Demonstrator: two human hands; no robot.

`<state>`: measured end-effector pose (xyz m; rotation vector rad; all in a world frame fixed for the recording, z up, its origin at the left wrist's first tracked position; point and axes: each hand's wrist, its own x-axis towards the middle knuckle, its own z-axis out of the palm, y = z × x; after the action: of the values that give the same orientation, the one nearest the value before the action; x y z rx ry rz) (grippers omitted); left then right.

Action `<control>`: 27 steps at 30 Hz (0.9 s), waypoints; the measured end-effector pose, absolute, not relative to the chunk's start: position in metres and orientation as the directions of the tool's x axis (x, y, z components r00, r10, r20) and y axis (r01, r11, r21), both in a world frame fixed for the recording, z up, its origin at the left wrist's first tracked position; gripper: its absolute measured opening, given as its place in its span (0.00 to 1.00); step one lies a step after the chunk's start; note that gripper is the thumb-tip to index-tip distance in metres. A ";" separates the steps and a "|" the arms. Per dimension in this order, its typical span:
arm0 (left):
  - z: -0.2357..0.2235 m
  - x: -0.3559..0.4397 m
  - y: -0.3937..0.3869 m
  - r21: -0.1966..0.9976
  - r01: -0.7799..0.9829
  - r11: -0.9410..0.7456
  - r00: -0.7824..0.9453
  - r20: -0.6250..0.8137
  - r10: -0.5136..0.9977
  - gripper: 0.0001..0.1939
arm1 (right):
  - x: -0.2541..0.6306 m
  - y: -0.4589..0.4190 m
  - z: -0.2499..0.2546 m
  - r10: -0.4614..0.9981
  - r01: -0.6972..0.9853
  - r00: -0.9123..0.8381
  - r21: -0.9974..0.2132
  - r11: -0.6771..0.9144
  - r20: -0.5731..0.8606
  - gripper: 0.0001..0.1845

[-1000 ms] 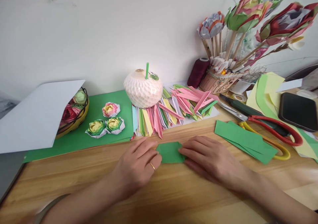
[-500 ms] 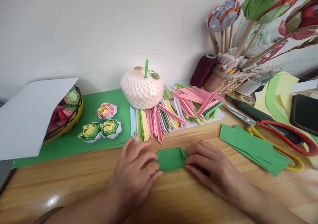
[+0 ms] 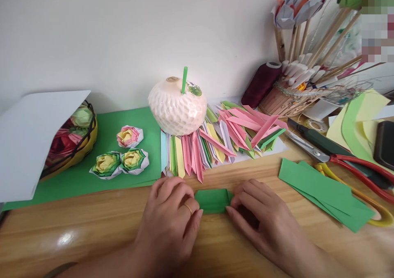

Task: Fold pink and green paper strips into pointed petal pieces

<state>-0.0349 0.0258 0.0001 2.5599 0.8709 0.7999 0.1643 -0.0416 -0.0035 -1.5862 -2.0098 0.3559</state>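
A small folded green paper strip (image 3: 212, 200) lies on the wooden table (image 3: 92, 228) in front of me. My left hand (image 3: 172, 220), with a ring on one finger, presses its left end with curled fingers. Its right end sits under the bent fingertips of my right hand (image 3: 258, 220). Both hands pinch the paper flat against the table. Only the middle of the strip shows between them.
A stack of green paper strips (image 3: 323, 191) lies to the right, with red and yellow scissors (image 3: 353, 167) behind. Several folded coloured petals (image 3: 221, 142) fan out below a white coconut with a green straw (image 3: 177, 107). Paper flowers (image 3: 120, 161) lie on green sheet at left.
The green paper has been folded down into a narrower strip. Both hands closed in on its ends, and my view shifted slightly left and down.
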 end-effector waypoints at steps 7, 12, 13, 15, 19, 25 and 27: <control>-0.002 -0.034 0.026 0.422 0.481 -0.768 0.664 0.397 0.634 0.10 | 0.162 -0.041 -0.006 0.943 0.844 -0.167 -0.452 0.288 0.290 0.10; -0.005 -0.034 0.027 0.409 0.491 -0.769 0.672 0.384 0.634 0.10 | 0.163 -0.041 -0.008 0.937 0.848 -0.183 -0.435 0.304 0.298 0.09; -0.005 -0.034 0.027 0.406 0.491 -0.771 0.675 0.383 0.631 0.10 | 0.163 -0.041 -0.008 0.936 0.846 -0.185 -0.435 0.307 0.301 0.09; -0.006 -0.034 0.027 0.401 0.494 -0.771 0.676 0.381 0.631 0.10 | 0.164 -0.042 -0.009 0.934 0.847 -0.186 -0.432 0.309 0.304 0.09; -0.006 -0.034 0.028 0.399 0.498 -0.770 0.679 0.373 0.633 0.10 | 0.165 -0.042 -0.008 0.929 0.862 -0.194 -0.398 0.315 0.316 0.10; -0.005 -0.033 0.028 0.415 0.508 -0.755 0.683 0.340 0.646 0.09 | 0.165 -0.040 -0.008 0.935 0.891 -0.198 -0.345 0.297 0.293 0.12; -0.004 -0.033 0.028 0.423 0.506 -0.752 0.683 0.335 0.649 0.09 | 0.165 -0.039 -0.008 0.943 0.889 -0.199 -0.356 0.288 0.266 0.12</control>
<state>-0.0327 0.0275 -0.0045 2.6005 0.9164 0.6833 0.1654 -0.0394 -0.0081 -1.6414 -2.1351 0.1697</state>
